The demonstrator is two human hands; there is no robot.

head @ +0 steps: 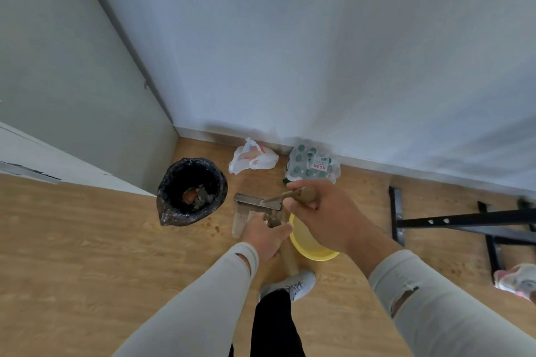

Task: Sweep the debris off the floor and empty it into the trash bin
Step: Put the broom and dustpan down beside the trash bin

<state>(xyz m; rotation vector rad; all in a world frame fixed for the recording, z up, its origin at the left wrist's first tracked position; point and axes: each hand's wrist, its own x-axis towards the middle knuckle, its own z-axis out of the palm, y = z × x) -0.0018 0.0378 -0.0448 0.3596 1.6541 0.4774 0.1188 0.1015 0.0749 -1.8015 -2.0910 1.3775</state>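
Centre frame: right hand [322,209] curled round a tan rod-like handle [301,195]; left hand [265,236] grips a second tan handle [290,262], its lower end hidden by the fist. Between and below them, grey dustpan [255,202], shape hard to read. Left of centre, round trash bin [191,191], crinkled glossy black liner, brownish debris inside. Yellow plastic basin [311,249] partly covered by the right wrist. Wood-grain floor [87,240].

Light wood-look floor [87,240], carrying a black-lined trash bin [191,191] near the corner, a white plastic bag [253,158] and a wrapped pack of bottles [313,165] against the wall, a yellow basin [311,249], a dustpan [246,213], black metal legs [435,222].
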